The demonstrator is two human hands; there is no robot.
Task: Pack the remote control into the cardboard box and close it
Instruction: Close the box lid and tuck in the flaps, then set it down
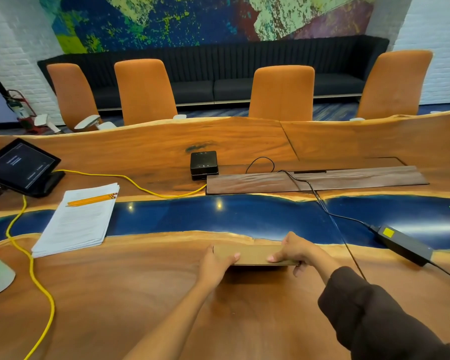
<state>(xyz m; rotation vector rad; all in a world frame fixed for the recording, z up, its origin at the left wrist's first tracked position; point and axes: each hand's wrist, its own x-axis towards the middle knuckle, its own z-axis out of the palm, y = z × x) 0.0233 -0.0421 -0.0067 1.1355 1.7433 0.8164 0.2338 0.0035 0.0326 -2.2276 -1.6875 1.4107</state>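
Observation:
A flat brown cardboard box (253, 254) lies on the wooden table (120, 294), just in front of the blue resin strip. Its lid looks shut. My left hand (216, 263) grips the box's left end, thumb on top. At the right end, my right hand (295, 252) holds the box with fingers curled over its top and side. The remote control is not visible.
A paper stack (76, 224) with pencils (91, 200) lies to the left, crossed nearby by a yellow cable (31, 271). A tablet (18, 166) stands far left. A black power brick (403, 244) and its cord sit to the right. A small black device (204, 165) and a dark wood panel (317, 179) lie beyond the blue strip.

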